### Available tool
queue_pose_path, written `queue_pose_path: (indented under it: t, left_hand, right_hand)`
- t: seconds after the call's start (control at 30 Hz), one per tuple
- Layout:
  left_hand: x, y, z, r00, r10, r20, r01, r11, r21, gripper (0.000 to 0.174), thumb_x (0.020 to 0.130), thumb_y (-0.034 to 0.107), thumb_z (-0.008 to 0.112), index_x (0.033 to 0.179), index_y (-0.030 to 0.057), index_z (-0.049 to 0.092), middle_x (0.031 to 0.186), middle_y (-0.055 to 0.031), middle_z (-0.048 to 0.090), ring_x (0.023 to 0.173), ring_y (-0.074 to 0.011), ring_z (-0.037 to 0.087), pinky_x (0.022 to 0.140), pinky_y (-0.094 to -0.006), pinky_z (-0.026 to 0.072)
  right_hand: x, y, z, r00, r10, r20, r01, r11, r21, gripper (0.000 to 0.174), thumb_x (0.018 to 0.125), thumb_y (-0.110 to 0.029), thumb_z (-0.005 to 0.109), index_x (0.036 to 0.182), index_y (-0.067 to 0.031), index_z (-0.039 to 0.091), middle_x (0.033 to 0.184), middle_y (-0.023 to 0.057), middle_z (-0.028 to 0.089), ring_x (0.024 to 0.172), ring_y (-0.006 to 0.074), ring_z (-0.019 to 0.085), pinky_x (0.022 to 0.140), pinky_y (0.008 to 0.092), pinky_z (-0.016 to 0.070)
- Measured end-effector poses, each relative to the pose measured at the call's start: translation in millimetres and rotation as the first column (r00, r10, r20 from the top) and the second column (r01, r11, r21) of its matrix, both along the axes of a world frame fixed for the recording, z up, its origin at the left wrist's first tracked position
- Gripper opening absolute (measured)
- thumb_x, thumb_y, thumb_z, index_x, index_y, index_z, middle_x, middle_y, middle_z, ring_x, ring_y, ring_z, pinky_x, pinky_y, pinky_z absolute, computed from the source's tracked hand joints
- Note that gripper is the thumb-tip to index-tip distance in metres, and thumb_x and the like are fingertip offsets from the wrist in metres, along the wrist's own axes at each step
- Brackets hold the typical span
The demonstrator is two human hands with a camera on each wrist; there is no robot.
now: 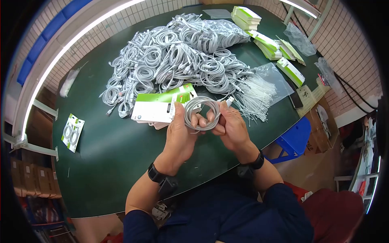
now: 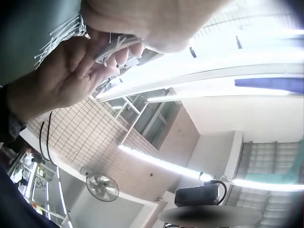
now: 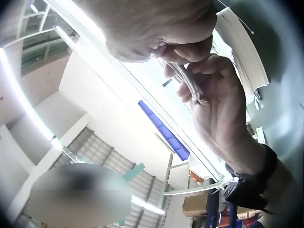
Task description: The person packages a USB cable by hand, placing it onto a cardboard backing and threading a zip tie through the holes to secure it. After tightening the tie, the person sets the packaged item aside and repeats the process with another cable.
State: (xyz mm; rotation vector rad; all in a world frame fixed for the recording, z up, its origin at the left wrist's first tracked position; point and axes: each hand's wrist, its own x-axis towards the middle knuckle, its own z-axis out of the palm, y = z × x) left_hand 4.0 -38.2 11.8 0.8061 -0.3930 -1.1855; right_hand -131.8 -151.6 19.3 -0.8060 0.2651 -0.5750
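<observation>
A coiled grey USB cable (image 1: pixel 202 126) is held up between both hands over the near part of the table. My left hand (image 1: pixel 178 133) grips the left side of the coil, thumb on top and fingers curled through the loop. On the coil's right side my right hand (image 1: pixel 235 129) pinches it between thumb and curled fingers. The cable's white plug (image 1: pixel 229 101) sticks out above the right thumb. Just behind the coil lies a stack of white and green packaging cards (image 1: pixel 154 110). In the right wrist view the cable strands (image 3: pixel 187 80) run between the two hands.
A large heap of coiled grey cables (image 1: pixel 170 60) covers the back of the green table (image 1: pixel 109 162). White zip ties (image 1: pixel 257 97) lie spread at the right, before stacked green and white cards (image 1: pixel 246 18). A packed cable card (image 1: pixel 73 133) lies at the left. A blue stool (image 1: pixel 292 139) stands beside the table.
</observation>
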Motion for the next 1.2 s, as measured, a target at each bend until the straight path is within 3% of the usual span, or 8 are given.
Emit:
queue_pose_path:
  t: [0.13, 0.27, 0.37, 0.5, 0.63, 0.77, 1.03, 1.2]
  left_hand:
    - [1.9, 7.4, 9.8, 0.998, 0.054, 0.019, -0.055, 0.997, 0.048, 0.074, 0.116, 0.058, 0.018, 0.097, 0.0051, 0.065, 0.08, -0.0076, 0.066, 0.082, -0.0227, 0.066, 0.085, -0.0401, 0.054]
    - [11.0, 20.6, 19.3, 0.988, 0.083, -0.129, -0.081, 0.996, 0.02, 0.074, 0.117, 0.054, 0.029, 0.159, -0.0064, 0.037, 0.08, -0.0117, 0.069, 0.076, -0.0198, 0.066, 0.087, -0.04, 0.0572]
    - [8.9, 30.4, 18.0, 0.99, 0.044, -0.136, -0.045, 0.999, -0.003, 0.068, 0.118, 0.049, 0.032, 0.158, -0.0047, 0.039, 0.081, -0.0116, 0.07, 0.073, -0.0187, 0.064, 0.085, -0.0391, 0.0575]
    - [9.5, 43.8, -9.3, 0.912, -0.009, 0.41, -0.043, 0.992, 0.117, 0.054, 0.118, 0.042, 0.039, 0.134, -0.0037, 0.062, 0.069, -0.0069, 0.064, 0.054, -0.0092, 0.053, 0.07, -0.0307, 0.0574]
    - [-3.5, 49.7, 5.1, 0.79, 0.004, 0.614, -0.111, 0.984, 0.136, 0.054, 0.117, 0.043, 0.043, 0.117, -0.0045, 0.068, 0.059, -0.0027, 0.056, 0.045, -0.0079, 0.049, 0.069, -0.027, 0.0574]
    - [4.5, 57.9, 1.2, 0.988, -0.059, 0.145, 0.017, 0.961, 0.276, 0.054, 0.117, 0.043, 0.045, 0.133, -0.0053, 0.062, 0.058, -0.001, 0.053, 0.045, -0.0093, 0.048, 0.068, -0.0283, 0.0587]
    - [5.8, 72.5, -13.1, 0.905, -0.231, 0.357, 0.089, 0.924, 0.371, 0.046, 0.115, 0.032, 0.051, 0.139, -0.0064, 0.058, 0.062, -0.0028, 0.061, 0.044, -0.0081, 0.051, 0.041, -0.0216, 0.0385]
    - [-11.8, 59.9, 0.2, 0.959, -0.016, 0.283, -0.07, 0.954, 0.291, 0.071, 0.093, 0.003, 0.072, 0.155, -0.0092, 0.039, 0.075, -0.0004, 0.059, 0.06, -0.0083, 0.055, 0.068, -0.0246, 0.051]
  right_hand:
    - [-10.3, -9.3, -12.0, 0.983, 0.182, -0.004, -0.182, 0.982, -0.04, 0.043, 0.117, -0.038, 0.046, 0.106, -0.0008, 0.066, 0.084, -0.0005, 0.06, 0.051, 0.0043, 0.036, 0.047, 0.0229, 0.0259]
    - [-15.6, -5.5, -6.5, 0.963, 0.239, -0.125, -0.26, 0.947, -0.189, 0.04, 0.116, -0.036, 0.05, 0.108, -0.0007, 0.068, 0.083, -0.0008, 0.062, 0.053, 0.0037, 0.038, 0.048, 0.0222, 0.0275]
    - [-18.2, 3.2, 9.4, 0.921, 0.189, -0.34, -0.32, 0.866, -0.385, 0.039, 0.116, -0.034, 0.051, 0.107, -0.0002, 0.069, 0.081, -0.0017, 0.061, 0.057, 0.0029, 0.042, 0.05, 0.0212, 0.0295]
    - [-22.2, -2.5, 1.2, 0.852, 0.262, -0.454, -0.512, 0.6, -0.614, 0.04, 0.116, -0.033, 0.051, 0.102, -0.0004, 0.071, 0.08, -0.0032, 0.061, 0.062, 0.0015, 0.046, 0.052, 0.0205, 0.0309]
    - [-20.3, 3.4, -12.0, 0.878, 0.347, -0.329, -0.416, 0.894, -0.167, 0.041, 0.115, -0.037, 0.054, 0.103, -0.0004, 0.07, 0.081, -0.0033, 0.061, 0.055, 0.0023, 0.038, 0.049, 0.0223, 0.0284]
    - [-24.6, 22.3, -22.4, 0.865, 0.416, -0.28, -0.429, 0.903, 0.02, 0.044, 0.115, -0.037, 0.054, 0.11, 0.0021, 0.072, 0.086, -0.0026, 0.064, 0.052, 0.002, 0.038, 0.047, 0.0218, 0.0288]
    - [-40.6, 19.1, -5.7, 0.666, 0.453, -0.592, -0.738, 0.514, -0.436, 0.029, 0.113, -0.023, 0.055, 0.11, -0.0013, 0.074, 0.079, -0.001, 0.067, 0.056, 0.0057, 0.057, 0.055, 0.0217, 0.0457]
    - [-32.5, 18.9, -28.5, 0.891, 0.306, -0.336, -0.339, 0.94, -0.043, 0.039, 0.116, -0.031, 0.051, 0.128, 0.0033, 0.065, 0.088, 0.0015, 0.068, 0.056, 0.0044, 0.048, 0.051, 0.0211, 0.04]
